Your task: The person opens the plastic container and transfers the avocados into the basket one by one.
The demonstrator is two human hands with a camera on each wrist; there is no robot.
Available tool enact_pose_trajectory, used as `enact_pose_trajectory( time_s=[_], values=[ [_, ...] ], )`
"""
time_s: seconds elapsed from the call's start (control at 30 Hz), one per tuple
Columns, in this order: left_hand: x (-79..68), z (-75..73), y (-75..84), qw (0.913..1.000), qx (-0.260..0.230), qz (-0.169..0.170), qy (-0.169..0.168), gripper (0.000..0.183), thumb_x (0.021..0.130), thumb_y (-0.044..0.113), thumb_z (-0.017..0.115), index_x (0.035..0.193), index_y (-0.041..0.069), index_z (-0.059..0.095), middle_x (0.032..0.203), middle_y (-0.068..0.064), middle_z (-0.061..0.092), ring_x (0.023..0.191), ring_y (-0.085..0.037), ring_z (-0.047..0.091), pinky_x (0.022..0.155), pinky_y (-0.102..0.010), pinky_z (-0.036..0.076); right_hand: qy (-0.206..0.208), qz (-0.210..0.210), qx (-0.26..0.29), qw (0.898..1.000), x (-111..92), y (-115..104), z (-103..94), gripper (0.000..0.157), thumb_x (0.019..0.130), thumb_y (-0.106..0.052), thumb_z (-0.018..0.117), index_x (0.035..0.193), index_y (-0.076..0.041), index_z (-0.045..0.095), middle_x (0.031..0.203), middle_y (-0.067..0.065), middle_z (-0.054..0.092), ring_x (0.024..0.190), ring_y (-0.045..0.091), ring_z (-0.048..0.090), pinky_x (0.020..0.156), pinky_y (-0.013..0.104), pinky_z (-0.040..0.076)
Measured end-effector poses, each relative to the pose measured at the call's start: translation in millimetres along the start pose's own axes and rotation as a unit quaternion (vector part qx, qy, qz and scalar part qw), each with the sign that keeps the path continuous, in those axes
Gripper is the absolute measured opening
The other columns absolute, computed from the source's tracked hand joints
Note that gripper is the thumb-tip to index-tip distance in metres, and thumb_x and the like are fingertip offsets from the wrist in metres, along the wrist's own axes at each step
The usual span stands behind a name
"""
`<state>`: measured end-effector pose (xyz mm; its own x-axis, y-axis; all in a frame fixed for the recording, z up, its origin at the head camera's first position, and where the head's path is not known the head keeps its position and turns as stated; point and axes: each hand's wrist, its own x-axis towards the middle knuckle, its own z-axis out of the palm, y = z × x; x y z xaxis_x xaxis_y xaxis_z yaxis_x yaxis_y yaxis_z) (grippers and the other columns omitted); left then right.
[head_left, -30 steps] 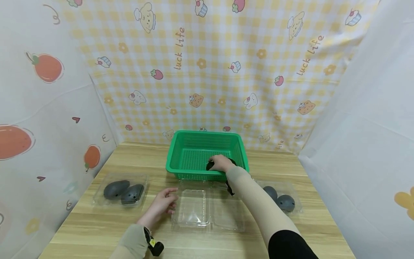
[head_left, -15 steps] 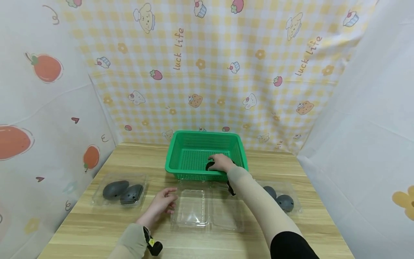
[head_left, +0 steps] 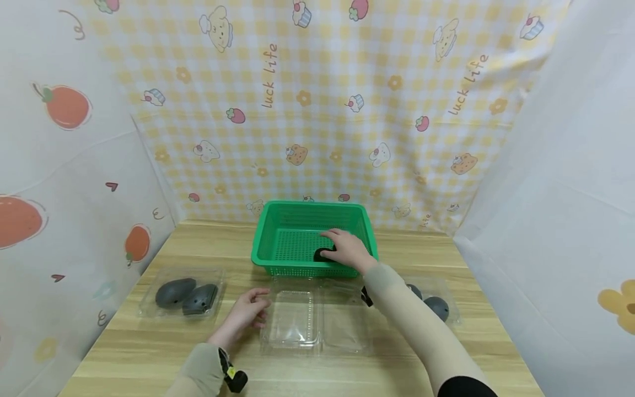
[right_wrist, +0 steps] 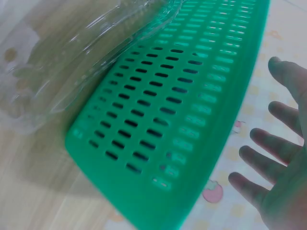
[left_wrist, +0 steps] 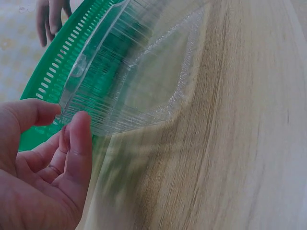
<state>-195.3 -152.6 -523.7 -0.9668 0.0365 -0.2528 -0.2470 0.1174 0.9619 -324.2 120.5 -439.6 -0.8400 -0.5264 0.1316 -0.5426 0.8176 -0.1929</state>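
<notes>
My right hand (head_left: 346, 249) reaches over the near right side of a green slotted basket (head_left: 263, 242), just above a black rounded thing (head_left: 321, 255) partly hidden by it. In the right wrist view its fingers (right_wrist: 268, 143) are spread apart and nothing lies between them. My left hand (head_left: 248, 309) rests beside an unfolded clear plastic clamshell box (head_left: 317, 331). In the left wrist view its fingertips (left_wrist: 81, 122) are right at the box's corner, slightly bent and apart.
On the left stands a clear box (head_left: 149, 309) with two dark grey rounded things (head_left: 176, 292); another clear box (head_left: 453, 314) with similar grey things (head_left: 436, 307) stands on the right, partly behind my right forearm. A patterned cloth (head_left: 307, 121) hangs behind the wooden table (head_left: 278, 380).
My right hand has lifted a little and moved right, its fingers straightening above the black thing, which stays in the basket. The left hand and the clear boxes have stayed in place.
</notes>
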Motion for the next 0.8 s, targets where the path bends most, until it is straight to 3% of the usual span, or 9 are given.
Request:
enact_pose_trajectory(
  time_s=[0.13, 0.33, 0.5, 0.67, 0.8],
  values=[
    [-0.4, 0.7, 0.4, 0.9999, 0.011, -0.002, 0.005, 0.037, 0.082, 0.01, 0.056, 0.117, -0.002, 0.05, 0.078, -0.019, 0.052, 0.059, -0.022, 0.053, 0.045, -0.034, 0.05, 0.026, -0.007, -0.015, 1.0, -21.7, 5.6, -5.2, 0.063, 0.079, -0.055, 0.052, 0.133, -0.026, 0.038, 0.135, 0.005, 0.036, 0.119, 0.022, 0.037, 0.091, 0.042, 0.039],
    [0.1, 1.5, 0.9, 0.9996, 0.028, -0.004, 0.009, 0.031, 0.083, 0.011, 0.056, 0.111, -0.004, 0.054, 0.079, -0.015, 0.053, 0.061, -0.022, 0.054, 0.045, -0.034, 0.05, 0.054, 0.024, 0.023, 0.998, -61.8, 21.6, -7.9, 0.067, 0.075, -0.052, 0.06, 0.133, -0.024, 0.039, 0.139, 0.006, 0.031, 0.124, 0.027, 0.031, 0.094, 0.048, 0.034],
    [0.4, 0.9, 0.3, 0.9994, 0.034, -0.004, 0.005, 0.033, 0.083, 0.013, 0.056, 0.111, -0.004, 0.054, 0.082, -0.013, 0.054, 0.063, -0.02, 0.053, 0.045, -0.034, 0.05, 0.071, 0.052, 0.034, 0.996, -94.2, 42.2, -6.4, 0.072, 0.073, -0.057, 0.059, 0.133, -0.024, 0.039, 0.14, 0.008, 0.028, 0.117, 0.028, 0.039, 0.092, 0.05, 0.035],
    [-0.2, 0.2, -1.1, 0.9997, 0.021, -0.011, 0.004, 0.035, 0.084, 0.013, 0.055, 0.115, -0.003, 0.053, 0.092, -0.013, 0.055, 0.067, -0.021, 0.054, 0.047, -0.036, 0.05, 0.084, 0.072, 0.031, 0.993, -118.7, 60.1, -4.3, 0.077, 0.071, -0.068, 0.049, 0.133, -0.023, 0.039, 0.139, 0.009, 0.03, 0.121, 0.032, 0.033, 0.091, 0.053, 0.034],
    [-0.4, 2.5, -1.5, 0.9998, 0.015, -0.011, 0.007, 0.035, 0.084, 0.012, 0.055, 0.115, -0.004, 0.053, 0.097, -0.014, 0.055, 0.069, -0.024, 0.055, 0.048, -0.037, 0.051, 0.102, 0.094, 0.034, 0.99, -140.1, 74.3, -3.4, 0.077, 0.071, -0.067, 0.051, 0.133, -0.023, 0.039, 0.138, 0.011, 0.031, 0.119, 0.035, 0.035, 0.089, 0.06, 0.03]
  ],
)
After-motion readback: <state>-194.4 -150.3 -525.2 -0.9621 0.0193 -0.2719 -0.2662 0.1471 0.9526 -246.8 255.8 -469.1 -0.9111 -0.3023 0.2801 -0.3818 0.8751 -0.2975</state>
